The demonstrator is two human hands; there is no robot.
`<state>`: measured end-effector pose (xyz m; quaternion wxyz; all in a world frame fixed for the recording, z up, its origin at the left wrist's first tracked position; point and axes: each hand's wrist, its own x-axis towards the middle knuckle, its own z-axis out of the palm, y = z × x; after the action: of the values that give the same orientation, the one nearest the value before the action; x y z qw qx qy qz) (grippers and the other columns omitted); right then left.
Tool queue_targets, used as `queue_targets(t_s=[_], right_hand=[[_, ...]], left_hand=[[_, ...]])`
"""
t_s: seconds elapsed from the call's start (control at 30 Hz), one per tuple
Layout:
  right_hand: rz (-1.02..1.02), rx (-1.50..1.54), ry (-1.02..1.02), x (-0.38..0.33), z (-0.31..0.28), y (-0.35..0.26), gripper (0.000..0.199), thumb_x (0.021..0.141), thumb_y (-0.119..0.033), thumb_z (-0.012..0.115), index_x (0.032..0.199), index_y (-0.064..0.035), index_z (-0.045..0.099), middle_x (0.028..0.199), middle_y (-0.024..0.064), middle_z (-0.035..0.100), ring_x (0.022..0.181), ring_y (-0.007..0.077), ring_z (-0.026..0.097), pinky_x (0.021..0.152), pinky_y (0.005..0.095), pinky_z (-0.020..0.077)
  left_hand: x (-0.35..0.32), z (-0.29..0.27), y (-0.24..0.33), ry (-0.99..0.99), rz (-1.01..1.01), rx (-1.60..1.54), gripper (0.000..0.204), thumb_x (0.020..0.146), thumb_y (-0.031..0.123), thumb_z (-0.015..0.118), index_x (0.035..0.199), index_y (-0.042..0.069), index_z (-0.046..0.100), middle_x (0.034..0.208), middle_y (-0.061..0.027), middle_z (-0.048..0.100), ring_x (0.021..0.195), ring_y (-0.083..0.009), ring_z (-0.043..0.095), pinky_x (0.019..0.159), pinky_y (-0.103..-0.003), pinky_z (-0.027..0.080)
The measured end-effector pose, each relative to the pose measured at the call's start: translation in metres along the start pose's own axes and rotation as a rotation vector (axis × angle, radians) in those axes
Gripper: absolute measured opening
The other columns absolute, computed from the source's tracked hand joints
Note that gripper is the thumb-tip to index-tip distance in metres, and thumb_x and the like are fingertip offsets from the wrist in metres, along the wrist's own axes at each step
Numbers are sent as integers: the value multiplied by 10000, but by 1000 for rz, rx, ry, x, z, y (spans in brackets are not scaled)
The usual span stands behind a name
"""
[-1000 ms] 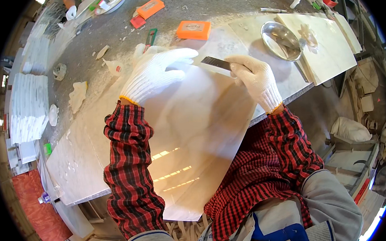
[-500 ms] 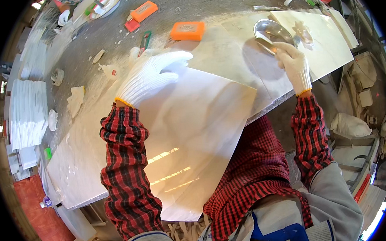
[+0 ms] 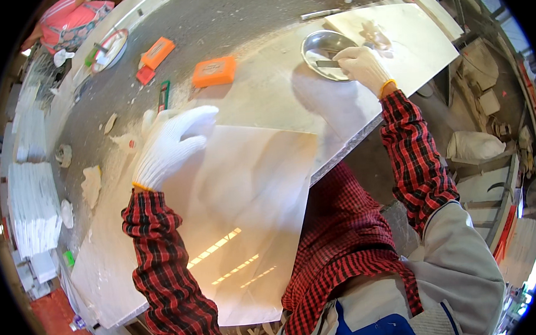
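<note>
My right hand (image 3: 365, 70), in a white knit glove, is closed around a putty knife (image 3: 327, 64). Its flat blade points into a round metal bowl (image 3: 317, 42); the glove hides the handle. My left hand (image 3: 171, 144), also gloved, lies over the far edge of a glossy cream slab (image 3: 245, 193). Its fingers are stretched out with the thumb apart, and it grips nothing. That slab lies across a larger pale slab (image 3: 264, 100) on the worktable and overhangs the near edge. Beyond the left hand lies a green utility knife (image 3: 163, 95).
Orange boxes (image 3: 214, 72) and a small red piece (image 3: 145, 75) lie at the back. A white dish with tools (image 3: 111, 51) stands far left, near another person (image 3: 69, 23). Stacked white slabs (image 3: 34, 206) line the left side. A crumpled clear plastic piece (image 3: 375, 35) sits beside the bowl.
The view has shifted, so most things sit farther left. My right hand has brought the putty knife's blade further over the bowl's inside. My left hand stays outstretched by the slab's edge.
</note>
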<state>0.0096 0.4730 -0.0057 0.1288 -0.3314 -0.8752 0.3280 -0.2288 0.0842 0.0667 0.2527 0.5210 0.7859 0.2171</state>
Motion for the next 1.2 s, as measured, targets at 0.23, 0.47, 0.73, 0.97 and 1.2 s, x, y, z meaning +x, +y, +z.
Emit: queue_targets(t_s=[0.23,0.47,0.73,0.97,1.2], right_hand=[[91,438,-2,-29,-13,-14,315,878,-191,630,1079,1,779,737,8,655,608,81,553,568,231,435],[82,603,-189,-67,16,-94,306,958,-169,627,1176,22,727,815,-8,625,619,48,488,540,212,367],[-42,608,-288,-85,69,-162,310,929,-179,610,1123,16,753,786,33,687,644,93,593,607,265,490],[-244,368,-129,-90,93,-176,252,931,-222,615,1053,-69,773,865,125,742,709,245,690,670,351,538],[-418,236,59,-93,98,-172,226,939,-192,612,1071,-91,765,923,160,732,817,368,694,724,411,550]], left_hand=[[2,5,-11,7,36,-106,609,853,73,621,1459,63,562,1362,-111,648,1260,-201,612,1086,-352,463],[-2,2,2,-1,-53,-177,573,897,97,634,1464,67,558,1319,-133,677,1234,-217,638,1057,-361,488],[0,5,-6,54,35,-112,594,887,132,633,1472,68,553,1321,-109,681,1213,-190,641,1044,-343,494],[0,12,-12,163,111,-60,552,834,215,622,1375,104,629,1168,-111,734,1092,-269,666,993,-386,491],[-3,6,0,149,68,-68,551,838,221,619,1380,119,630,1177,-126,726,1064,-285,674,960,-399,515]])
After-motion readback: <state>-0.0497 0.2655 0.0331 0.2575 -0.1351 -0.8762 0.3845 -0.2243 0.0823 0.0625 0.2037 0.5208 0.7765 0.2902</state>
